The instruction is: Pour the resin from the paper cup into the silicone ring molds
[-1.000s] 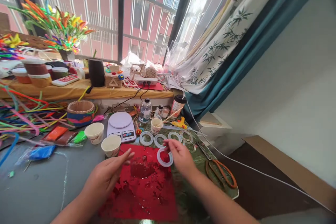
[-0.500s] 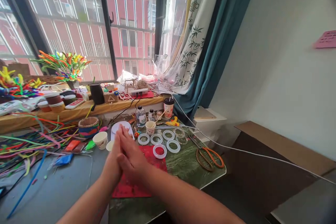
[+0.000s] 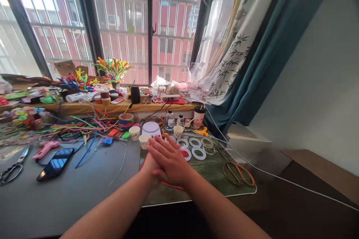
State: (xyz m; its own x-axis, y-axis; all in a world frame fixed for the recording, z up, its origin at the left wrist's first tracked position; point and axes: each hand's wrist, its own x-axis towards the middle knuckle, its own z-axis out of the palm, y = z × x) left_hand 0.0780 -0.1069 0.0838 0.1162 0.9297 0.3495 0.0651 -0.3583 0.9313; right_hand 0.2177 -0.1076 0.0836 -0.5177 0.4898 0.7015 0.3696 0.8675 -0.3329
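Observation:
My right hand point(image 3: 174, 162) lies across my left hand point(image 3: 150, 162), palm against palm, above the dark green mat point(image 3: 213, 179). Its fingers are stretched out and nothing shows between the two hands. Most of the left fingers are covered, though a few tips seem to stick out flat past the right hand. Under them is a red sheet point(image 3: 172, 185), largely hidden. Just beyond are several pale ring-shaped molds point(image 3: 199, 153) and a paper cup point(image 3: 144, 141). A white kitchen scale point(image 3: 150, 127) stands behind that cup.
Scissors with orange handles point(image 3: 244, 175) lie at the mat's right. Behind stand a clear bottle point(image 3: 169, 120), a cup with a stick point(image 3: 178, 131), a lidded drink cup point(image 3: 199, 117) and a yellow glue gun point(image 3: 201, 131). Leftward are a phone point(image 3: 56, 163), a pink glue gun point(image 3: 46, 149) and black scissors point(image 3: 15, 168).
The view has swung left, bringing the phone and black scissors into sight. My hands have gone from upright, pressed palms to a flatter pose with the right over the left.

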